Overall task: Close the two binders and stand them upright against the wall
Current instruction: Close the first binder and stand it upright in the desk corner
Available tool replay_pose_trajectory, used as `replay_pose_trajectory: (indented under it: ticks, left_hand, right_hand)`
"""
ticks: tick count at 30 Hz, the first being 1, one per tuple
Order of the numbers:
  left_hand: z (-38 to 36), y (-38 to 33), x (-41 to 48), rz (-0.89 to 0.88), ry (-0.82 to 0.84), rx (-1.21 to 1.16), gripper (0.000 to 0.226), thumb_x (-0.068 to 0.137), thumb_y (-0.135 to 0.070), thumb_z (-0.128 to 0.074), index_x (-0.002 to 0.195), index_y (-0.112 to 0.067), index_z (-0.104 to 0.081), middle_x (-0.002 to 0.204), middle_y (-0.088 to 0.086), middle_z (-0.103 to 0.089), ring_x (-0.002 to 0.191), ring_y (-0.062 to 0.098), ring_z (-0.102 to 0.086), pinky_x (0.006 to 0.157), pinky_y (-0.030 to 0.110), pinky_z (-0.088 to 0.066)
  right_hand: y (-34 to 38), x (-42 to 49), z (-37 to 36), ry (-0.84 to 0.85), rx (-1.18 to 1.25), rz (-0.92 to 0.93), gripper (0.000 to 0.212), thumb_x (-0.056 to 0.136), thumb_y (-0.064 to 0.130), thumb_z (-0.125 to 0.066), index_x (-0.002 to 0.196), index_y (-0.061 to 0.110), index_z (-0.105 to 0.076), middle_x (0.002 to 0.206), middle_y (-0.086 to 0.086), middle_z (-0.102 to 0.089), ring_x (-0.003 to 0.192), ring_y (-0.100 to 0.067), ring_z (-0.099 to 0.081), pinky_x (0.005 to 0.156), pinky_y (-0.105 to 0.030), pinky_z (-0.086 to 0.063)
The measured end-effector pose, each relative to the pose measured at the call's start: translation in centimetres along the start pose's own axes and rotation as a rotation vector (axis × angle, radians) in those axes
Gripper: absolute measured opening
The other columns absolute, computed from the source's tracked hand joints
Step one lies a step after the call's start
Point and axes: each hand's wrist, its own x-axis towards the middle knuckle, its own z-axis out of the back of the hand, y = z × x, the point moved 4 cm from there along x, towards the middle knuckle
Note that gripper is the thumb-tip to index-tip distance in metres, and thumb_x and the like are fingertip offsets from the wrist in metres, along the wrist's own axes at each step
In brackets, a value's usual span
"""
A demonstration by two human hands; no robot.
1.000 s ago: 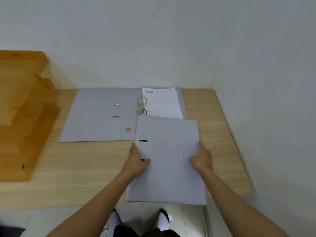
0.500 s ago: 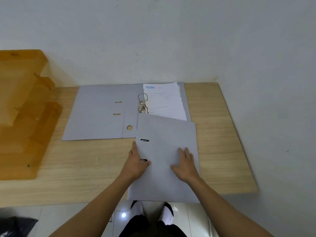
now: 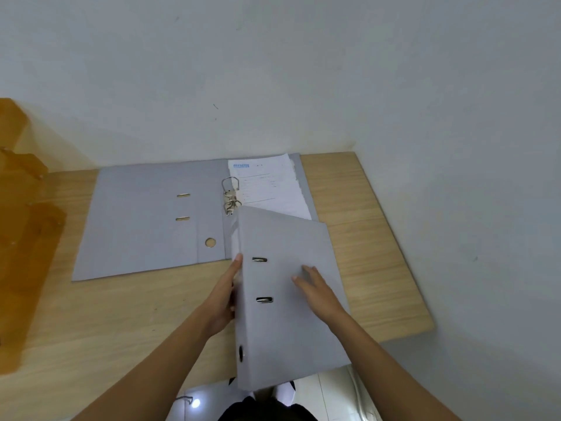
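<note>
White walls (image 3: 273,71) meet in a corner behind a light wooden desk (image 3: 106,314). At the back of the desk, a flat grey cardboard binder lying open (image 3: 145,220) holds a stack of white printed papers (image 3: 270,183) on its shiny metal rings (image 3: 230,194). Partly on top of it, nearer the person, sits a closed grey cardboard binder (image 3: 285,338), its near end sticking out past the desk edge. The left hand (image 3: 223,299) wraps around the closed binder's spine side, holding it. The right hand (image 3: 318,291) lies flat and open on its cover. An orange wooden rack (image 3: 21,226) stands at the left.
</note>
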Motion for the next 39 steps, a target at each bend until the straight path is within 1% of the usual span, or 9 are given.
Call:
replay_pose_trajectory:
  ticks: [3,9,12,16,19,26,31,35,39]
  left_hand:
    - [-3.1,-2.2,-0.7,-0.04,0.27,-0.089,0.069,0.082,-0.073,-0.063,0.132,-0.027,-0.069,0.137,0.008,-0.068,0.126,0.028,-0.065,0.099,0.044,-0.055]
    - [-8.7,-6.2,-2.2,-0.031,0.437,-0.014,0.055,0.085,-0.05,-0.075,0.132,-0.021,-0.069,0.132,0.007,-0.071,0.12,0.026,-0.069,0.092,0.043,-0.06]
    - [-10.9,-7.9,-2.7,-0.084,0.463,0.136,0.049,0.089,-0.041,-0.072,0.134,-0.024,-0.063,0.127,0.003,-0.074,0.117,0.023,-0.071,0.095,0.047,-0.059]
    - [-14.2,-10.8,-3.6,-0.241,0.526,0.268,0.043,0.087,-0.035,-0.074,0.129,-0.031,-0.064,0.125,0.001,-0.075,0.115,0.023,-0.072,0.096,0.049,-0.058]
    - [-17.2,-12.9,-4.3,-0.407,0.614,0.357,0.047,0.085,-0.031,-0.08,0.129,-0.038,-0.063,0.124,0.0,-0.075,0.112,0.024,-0.073,0.085,0.039,-0.062]
    - [-23.0,-14.6,-0.8,-0.766,0.423,0.574,0.094,0.072,-0.008,-0.088,0.15,-0.018,-0.037,0.131,-0.002,-0.068,0.119,0.011,-0.067,0.087,0.027,-0.059]
    - [-25.2,-13.6,1.6,-0.797,0.269,0.666,0.1,0.075,-0.006,-0.081,0.157,-0.014,-0.024,0.13,-0.016,-0.062,0.102,-0.022,-0.06,0.074,0.003,-0.05]
    - [-28.1,-14.0,3.3,-0.803,0.262,0.742,0.121,0.07,-0.014,-0.086,0.161,-0.021,-0.006,0.139,-0.008,-0.059,0.121,0.002,-0.062,0.086,0.012,-0.055]
    - [-29.8,-14.2,5.6,-0.74,0.241,0.829,0.126,0.072,-0.013,-0.089,0.159,-0.015,0.003,0.137,0.003,-0.06,0.124,0.021,-0.062,0.098,0.038,-0.057]
  right_hand:
    - [1.9,-1.4,0.6,-0.02,0.128,0.017,0.071,0.1,0.06,-0.039,0.162,0.032,-0.02,0.172,0.011,-0.011,0.158,-0.011,-0.01,0.129,-0.042,-0.011]
    - [5.4,-2.7,2.1,-0.076,0.285,0.108,0.088,0.082,0.086,-0.033,0.159,0.044,-0.024,0.167,0.011,-0.03,0.153,-0.011,-0.029,0.127,-0.046,-0.022]
    - [6.7,-3.2,3.7,-0.064,0.385,0.187,0.073,0.092,0.077,-0.034,0.156,0.043,-0.032,0.161,0.008,-0.043,0.145,-0.013,-0.045,0.123,-0.045,-0.032]
    - [9.3,-4.2,7.3,-0.094,0.406,0.343,0.071,0.095,0.07,-0.039,0.159,0.042,-0.026,0.163,0.009,-0.04,0.146,-0.014,-0.044,0.121,-0.047,-0.034]
    - [11.9,-5.4,10.9,-0.166,0.33,0.474,0.075,0.093,0.065,-0.049,0.159,0.041,-0.024,0.161,0.016,-0.041,0.144,-0.008,-0.046,0.119,-0.044,-0.039]
    - [13.2,-6.2,19.4,-0.286,0.092,0.627,0.081,0.087,0.021,-0.077,0.156,0.035,-0.036,0.144,0.018,-0.059,0.129,0.002,-0.058,0.1,-0.022,-0.054]
    - [10.1,-4.3,21.6,-0.301,0.153,0.582,0.085,0.084,-0.008,-0.069,0.156,0.026,-0.039,0.138,0.018,-0.063,0.125,0.003,-0.06,0.093,-0.014,-0.052]
    - [8.7,-3.0,24.2,-0.296,0.232,0.566,0.083,0.083,-0.005,-0.072,0.153,0.029,-0.043,0.138,0.016,-0.066,0.127,0.0,-0.06,0.09,-0.015,-0.053]
    - [7.5,-2.1,26.2,-0.329,0.277,0.545,0.065,0.086,0.009,-0.076,0.143,0.03,-0.055,0.127,0.016,-0.072,0.117,0.004,-0.065,0.084,-0.013,-0.055]
